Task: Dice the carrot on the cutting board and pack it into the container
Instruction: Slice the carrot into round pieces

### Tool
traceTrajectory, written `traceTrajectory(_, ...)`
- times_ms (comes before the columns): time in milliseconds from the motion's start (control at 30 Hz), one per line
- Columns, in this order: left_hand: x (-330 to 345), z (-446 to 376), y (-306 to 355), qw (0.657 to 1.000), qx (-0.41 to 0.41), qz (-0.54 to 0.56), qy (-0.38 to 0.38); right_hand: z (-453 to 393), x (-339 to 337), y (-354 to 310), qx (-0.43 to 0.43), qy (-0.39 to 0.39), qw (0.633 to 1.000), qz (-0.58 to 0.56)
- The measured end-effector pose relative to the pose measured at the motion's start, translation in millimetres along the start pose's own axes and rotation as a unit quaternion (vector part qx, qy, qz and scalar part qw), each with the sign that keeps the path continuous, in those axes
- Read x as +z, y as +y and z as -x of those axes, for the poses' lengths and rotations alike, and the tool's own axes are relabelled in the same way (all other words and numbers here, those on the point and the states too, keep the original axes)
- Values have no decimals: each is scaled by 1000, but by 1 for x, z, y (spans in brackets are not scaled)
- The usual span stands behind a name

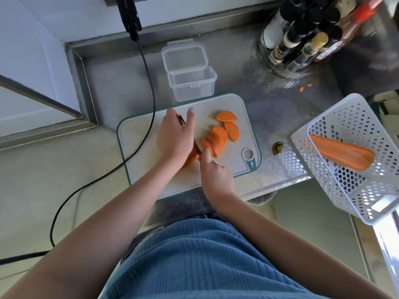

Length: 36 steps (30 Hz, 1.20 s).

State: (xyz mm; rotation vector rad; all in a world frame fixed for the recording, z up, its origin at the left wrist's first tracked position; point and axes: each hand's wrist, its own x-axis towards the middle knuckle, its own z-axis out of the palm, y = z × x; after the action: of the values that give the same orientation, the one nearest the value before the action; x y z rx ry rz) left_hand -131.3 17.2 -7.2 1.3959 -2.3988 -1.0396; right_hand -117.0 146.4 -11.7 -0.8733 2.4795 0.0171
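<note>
L hand (175, 139) lies flat over the uncut carrot piece (191, 159) on the cutting board (138, 134), fingers straight and pointing away, pressing down; only a bit of orange shows under the wrist. R hand (216, 175) curls round what must be the knife handle, index finger laid fwd along the spine; handle itself hidden. Knife (197, 147) blade runs dark between the hands, tip poking out past L fingers. Half-moon slices (218, 140) fanned just right of blade, overlapping; two more slices (226, 117) lie apart toward board's far right. Container (191, 83) sits open at board's far edge, lid hinged back, nothing inside. Second carrot half (343, 155) waits in the white basket (356, 113) to the right; cut-off top (278, 148) on counter between board and basket. Judgement: carrot is stiff, dense, wet on cut faces, so slices prob. slide and roll; flat side down keeps it steady. Best hold is on top of the uncut end, fingertips well back from blade. Slices still need cutting into strips, then cubes; small dice light, easy to scoop w/ blade or cupped hand into the tub.
</note>
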Motion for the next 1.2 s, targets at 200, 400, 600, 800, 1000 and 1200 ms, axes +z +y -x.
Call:
traceTrajectory(200, 13, -9, -5, 992, -2, -128, -10, -5, -2, 0, -13, -23, 1000, 4)
traceTrajectory(400, 16, -18, -7, 988, -62, -134, -48, -13, -5, -6, -26, -42, 999, -10)
traceTrajectory(600, 15, -20, -10, 986, -48, -137, -80, -14, -5, -1, -20, -23, 999, -12)
traceTrajectory(800, 6, 11, -53, 966, 157, -194, -71, -17, -9, 6, -17, 10, 998, -65)
traceTrajectory(1000, 3, 29, -94, 906, 318, -270, -67, -19, -10, 10, -36, 9, 999, -20)
traceTrajectory(1200, 3, 28, -91, 897, 329, -285, -73, -17, -6, 36, 29, 22, 999, -40)
